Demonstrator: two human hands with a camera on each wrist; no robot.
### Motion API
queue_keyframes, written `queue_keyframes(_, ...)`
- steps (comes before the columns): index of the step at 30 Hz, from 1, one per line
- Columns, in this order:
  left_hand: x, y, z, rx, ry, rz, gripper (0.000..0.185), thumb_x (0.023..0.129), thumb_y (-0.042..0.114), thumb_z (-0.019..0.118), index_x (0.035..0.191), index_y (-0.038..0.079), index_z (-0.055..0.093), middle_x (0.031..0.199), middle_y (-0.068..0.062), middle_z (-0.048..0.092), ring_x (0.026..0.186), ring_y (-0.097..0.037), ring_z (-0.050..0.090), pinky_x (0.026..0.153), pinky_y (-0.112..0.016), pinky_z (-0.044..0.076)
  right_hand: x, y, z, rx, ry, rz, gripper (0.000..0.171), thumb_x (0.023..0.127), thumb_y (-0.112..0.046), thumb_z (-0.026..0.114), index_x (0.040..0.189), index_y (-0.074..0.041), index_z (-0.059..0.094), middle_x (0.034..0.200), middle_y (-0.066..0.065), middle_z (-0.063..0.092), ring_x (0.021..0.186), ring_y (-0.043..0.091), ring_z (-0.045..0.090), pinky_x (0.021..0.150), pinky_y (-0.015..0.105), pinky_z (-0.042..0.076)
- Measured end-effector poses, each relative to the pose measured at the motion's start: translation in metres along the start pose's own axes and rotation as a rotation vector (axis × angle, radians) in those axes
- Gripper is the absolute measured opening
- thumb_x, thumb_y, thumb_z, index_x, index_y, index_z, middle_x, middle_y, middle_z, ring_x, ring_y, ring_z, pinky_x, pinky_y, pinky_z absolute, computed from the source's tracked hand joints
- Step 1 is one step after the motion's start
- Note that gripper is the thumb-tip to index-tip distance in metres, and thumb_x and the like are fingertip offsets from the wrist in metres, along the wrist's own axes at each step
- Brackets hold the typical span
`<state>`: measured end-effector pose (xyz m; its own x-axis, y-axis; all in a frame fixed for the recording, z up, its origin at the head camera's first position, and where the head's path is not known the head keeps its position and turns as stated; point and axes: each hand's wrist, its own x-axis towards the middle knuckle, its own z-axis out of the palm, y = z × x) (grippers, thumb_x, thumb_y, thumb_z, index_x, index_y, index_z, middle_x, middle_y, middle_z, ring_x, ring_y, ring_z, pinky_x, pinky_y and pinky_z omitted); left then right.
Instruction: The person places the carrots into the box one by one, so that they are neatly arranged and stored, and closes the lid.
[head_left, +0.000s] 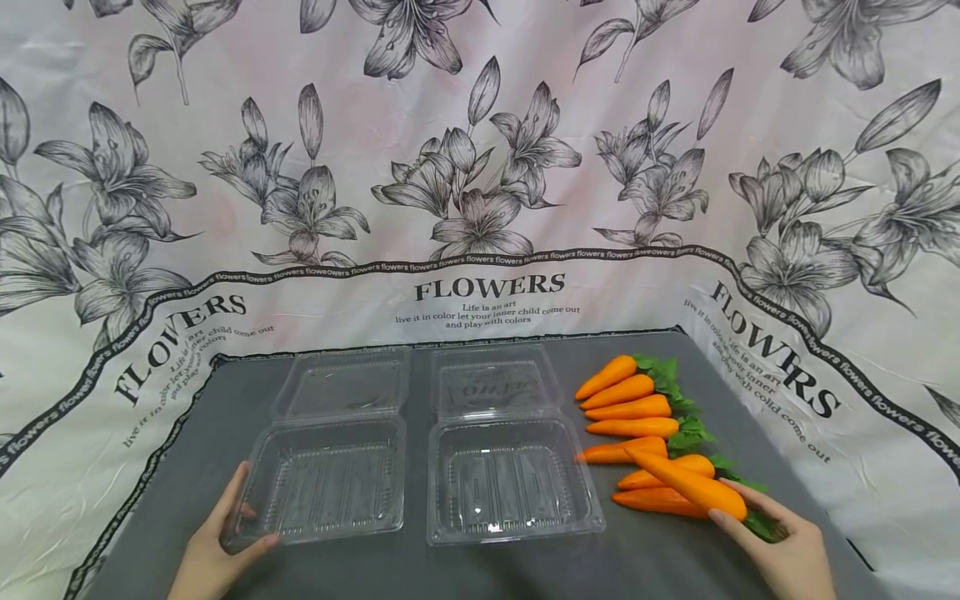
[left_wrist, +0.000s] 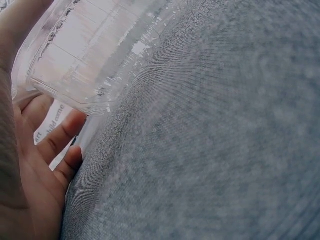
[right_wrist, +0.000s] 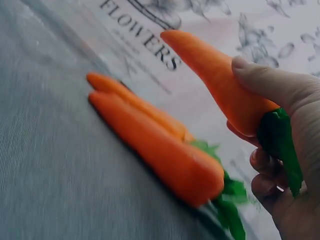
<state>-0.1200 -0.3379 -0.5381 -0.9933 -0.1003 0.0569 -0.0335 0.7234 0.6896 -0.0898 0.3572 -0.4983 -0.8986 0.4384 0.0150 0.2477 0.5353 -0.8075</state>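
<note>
My right hand [head_left: 780, 542] pinches a carrot [head_left: 690, 481] near its thick leafy end, raised above the other carrots, its tip toward the left. In the right wrist view, the thumb lies over this carrot [right_wrist: 220, 80] and its green leaves hang by the palm. Below it lie more orange carrots [right_wrist: 155, 150]. My left hand [head_left: 217, 533], fingers spread, rests at the front left corner of the left clear plastic container [head_left: 330, 475]. The left wrist view has some fingers [left_wrist: 60, 140] beside the container's wall [left_wrist: 70, 95]. A second clear container [head_left: 513, 479] stands to its right.
Both containers have their lids [head_left: 341, 385] folded back behind them. Several carrots [head_left: 630, 407] lie in a column along the right of the grey tabletop [head_left: 517, 575], leaves to the right. A flower-printed cloth [head_left: 480, 300] hangs behind and along the sides.
</note>
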Motion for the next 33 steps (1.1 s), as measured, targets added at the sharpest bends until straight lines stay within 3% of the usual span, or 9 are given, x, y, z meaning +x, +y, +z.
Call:
queue_keyframes(6, -0.002, -0.002, 0.001, 0.016, 0.023, 0.014, 0.115, 0.088, 0.037, 0.088, 0.173, 0.028, 0.010, 0.110, -0.007, 0.061, 0.086, -0.003, 0.045, 0.070, -0.027, 0.041, 0.009, -0.022, 0.015, 0.090, 0.043, -0.148, 0.054, 0.090, -0.030, 0.088, 0.136, -0.007, 0.073, 0.110, -0.036, 0.067, 0.099, -0.021, 0.058, 0.079, 0.006, 0.047)
queue_keyframes(9, -0.002, -0.002, 0.001, 0.020, 0.034, 0.019, 0.116, 0.087, 0.036, 0.089, 0.173, 0.026, 0.012, 0.109, -0.006, 0.062, 0.086, -0.002, 0.045, 0.070, -0.027, 0.042, 0.014, -0.032, 0.026, 0.147, 0.052, -0.172, 0.053, 0.090, -0.025, 0.089, 0.136, -0.005, 0.073, 0.110, -0.034, 0.070, 0.100, -0.016, 0.061, 0.080, 0.007, 0.048)
queue_keyframes(17, -0.001, -0.002, -0.004, 0.024, 0.012, 0.009, 0.116, 0.088, 0.038, 0.088, 0.173, 0.028, 0.010, 0.114, -0.009, 0.065, 0.090, -0.003, 0.049, 0.072, -0.030, 0.044, 0.026, -0.056, 0.057, 0.133, 0.020, -0.247, 0.051, 0.091, -0.028, 0.088, 0.135, -0.007, 0.074, 0.112, -0.031, 0.067, 0.102, -0.018, 0.058, 0.084, 0.007, 0.046)
queue_keyframes(25, 0.004, -0.003, 0.002, -0.009, 0.049, 0.087, 0.117, 0.084, 0.029, 0.092, 0.173, 0.025, 0.015, 0.108, -0.005, 0.064, 0.087, -0.001, 0.050, 0.071, -0.027, 0.043, 0.033, -0.086, 0.088, 0.127, -0.057, -0.294, 0.054, 0.092, -0.035, 0.085, 0.139, -0.011, 0.072, 0.133, 0.010, 0.072, 0.106, -0.014, 0.056, 0.082, 0.012, 0.049)
queue_keyframes(28, 0.005, -0.003, 0.005, -0.023, 0.072, 0.117, 0.117, 0.083, 0.025, 0.093, 0.172, 0.024, 0.018, 0.105, -0.002, 0.062, 0.086, -0.001, 0.049, 0.071, -0.026, 0.040, 0.033, -0.103, 0.102, 0.146, -0.087, -0.327, 0.056, 0.092, -0.036, 0.086, 0.140, -0.012, 0.072, 0.135, 0.013, 0.071, 0.103, -0.012, 0.056, 0.078, 0.015, 0.051)
queue_keyframes(31, 0.004, -0.004, 0.005, -0.027, 0.084, 0.117, 0.116, 0.083, 0.024, 0.093, 0.172, 0.024, 0.019, 0.105, -0.002, 0.062, 0.085, -0.002, 0.048, 0.070, -0.026, 0.039, 0.036, -0.121, 0.121, 0.168, -0.115, -0.402, 0.053, 0.090, -0.032, 0.088, 0.137, -0.011, 0.074, 0.126, 0.014, 0.075, 0.082, -0.006, 0.057, 0.067, 0.019, 0.049)
queue_keyframes(33, 0.002, -0.005, 0.004, -0.021, 0.088, 0.106, 0.116, 0.083, 0.025, 0.093, 0.172, 0.025, 0.018, 0.106, -0.003, 0.063, 0.087, -0.001, 0.048, 0.071, -0.026, 0.040, 0.038, -0.134, 0.134, 0.185, -0.133, -0.475, 0.050, 0.089, -0.026, 0.089, 0.134, -0.010, 0.075, 0.120, 0.014, 0.077, 0.076, -0.002, 0.059, 0.064, 0.021, 0.049)
